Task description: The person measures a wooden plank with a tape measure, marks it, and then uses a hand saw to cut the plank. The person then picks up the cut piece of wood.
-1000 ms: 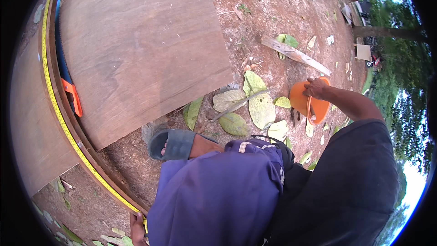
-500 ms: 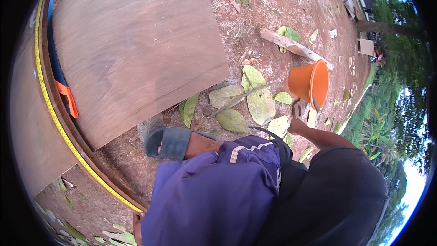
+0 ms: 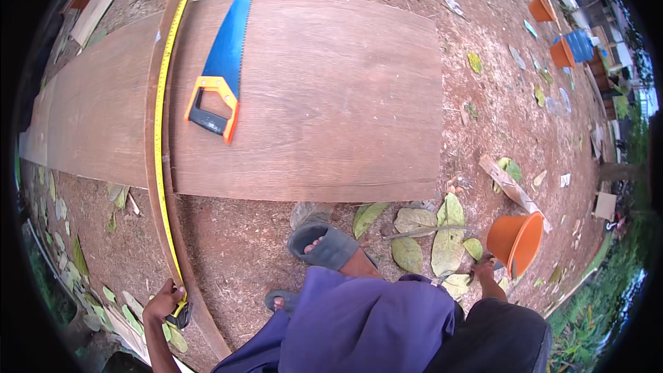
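My left hand (image 3: 164, 300) is closed on the tape measure (image 3: 178, 313) at the lower end of a long wooden batten (image 3: 202, 324); its yellow tape (image 3: 159, 131) stretches along the batten. My right hand (image 3: 483, 268) is low beside an orange bucket (image 3: 511, 238), fingers curled at a dark object that is too hidden to name. A blue handsaw (image 3: 226, 48) with an orange, yellow and black handle lies on a plywood sheet (image 3: 331, 97).
Another plywood panel (image 3: 97, 103) extends leftward under the batten. A short board (image 3: 514, 190) lies among fallen leaves (image 3: 447, 249) at right. Two more orange containers (image 3: 541, 9) and a blue water jug (image 3: 581, 47) stand at upper right. My sandalled foot (image 3: 321, 245) is below the sheet.
My view has swung, bringing the whole saw into sight. My right hand has left the bucket's rim and moved down beside it. My left hand stays at the tape's lower end.
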Motion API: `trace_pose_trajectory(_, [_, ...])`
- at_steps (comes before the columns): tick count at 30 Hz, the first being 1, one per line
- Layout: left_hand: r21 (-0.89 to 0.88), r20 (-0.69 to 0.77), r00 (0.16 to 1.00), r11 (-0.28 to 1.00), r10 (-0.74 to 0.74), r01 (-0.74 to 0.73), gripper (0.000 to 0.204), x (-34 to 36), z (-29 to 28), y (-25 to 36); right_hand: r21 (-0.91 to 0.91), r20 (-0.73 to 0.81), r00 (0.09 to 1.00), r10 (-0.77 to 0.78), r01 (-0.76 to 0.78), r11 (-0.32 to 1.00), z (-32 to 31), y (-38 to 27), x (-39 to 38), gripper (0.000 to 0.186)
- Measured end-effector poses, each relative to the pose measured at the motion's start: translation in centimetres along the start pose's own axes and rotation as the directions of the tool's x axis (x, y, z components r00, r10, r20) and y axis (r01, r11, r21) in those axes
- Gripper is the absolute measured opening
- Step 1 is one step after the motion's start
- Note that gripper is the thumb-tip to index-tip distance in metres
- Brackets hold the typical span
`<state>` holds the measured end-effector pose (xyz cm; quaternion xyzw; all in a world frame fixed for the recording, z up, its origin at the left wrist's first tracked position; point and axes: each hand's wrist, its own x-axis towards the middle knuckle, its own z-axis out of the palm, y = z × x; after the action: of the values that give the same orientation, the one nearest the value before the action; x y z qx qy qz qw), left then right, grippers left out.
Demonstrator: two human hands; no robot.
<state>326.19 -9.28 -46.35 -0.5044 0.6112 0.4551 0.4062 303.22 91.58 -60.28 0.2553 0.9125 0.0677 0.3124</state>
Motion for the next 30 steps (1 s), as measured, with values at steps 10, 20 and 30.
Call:
trace_pose_trajectory(10, [0.081, -0.155, 0.980, 0.990, 0.127, -0.116, 0.063, -1.1, 0.8, -0.7, -0.583, 0.171, 0.973, -0.156, 0.228, 0.780, -11.5, -2.9, -6.8, 0.040])
trace_pose_trajectory(20, [-0.090, -0.641, 0.766, 0.986, 0.052, -0.142, 0.046, -2.8, 5.8, -0.8, -0.304, -0.296, 0.955, -0.018, -0.076, 0.949, -24.2, -10.6, -2.9, 0.047])
trace_pose_trajectory(30, [-0.147, -0.613, 0.789, 0.975, 0.042, -0.166, 0.048, -1.9, 6.7, -3.2, -0.047, -0.748, 0.628, -0.215, 0.273, 0.961, -37.2, -22.5, -0.7, 0.057])
